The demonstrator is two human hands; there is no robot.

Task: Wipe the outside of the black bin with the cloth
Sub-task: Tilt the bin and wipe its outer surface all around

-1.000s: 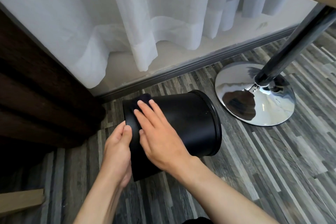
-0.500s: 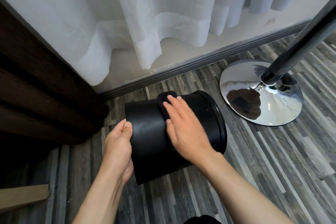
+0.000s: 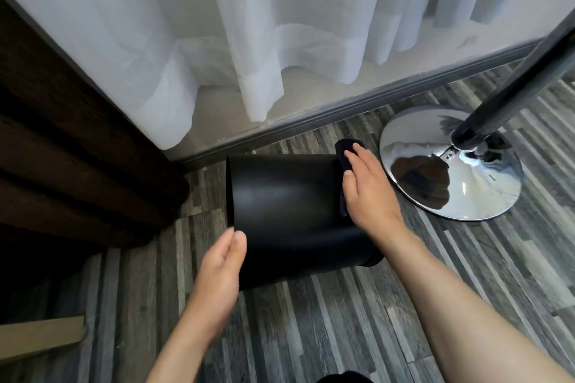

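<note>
- Black and smooth, the bin (image 3: 289, 211) is seen lying on its side on the grey wood-patterned floor (image 3: 326, 329), its base turned toward the left and its rimmed mouth toward the right.
- The bin is placed near the grey skirting strip (image 3: 311, 121), below the white sheer curtain (image 3: 249, 25), with a dark brown curtain (image 3: 62, 149) to its left.
- The right hand (image 3: 368, 193) is laid flat over the bin's wall at the mouth end, fingers stretched out and held close together, not curled.
- A dark cloth (image 3: 344, 152) is pressed under that palm and those fingers against the bin; one edge of it is shown past the fingertips and a strip of it below the thumb side.
- No pinch is formed on the cloth; it is held only by the flat pressure of the hand.
- The left hand (image 3: 217, 277) is set at the base end, open and loosely cupped, with the thumb tip against the lower edge of the base; whether the fingers are touching the bin cannot be told.
- A chrome dome-shaped base (image 3: 451, 171) with a dark pole (image 3: 513, 81) is found just beside the mouth of the bin, apart from it.
- A pale wooden board (image 3: 37, 336) is visible at the lower left, well apart from the bin.
</note>
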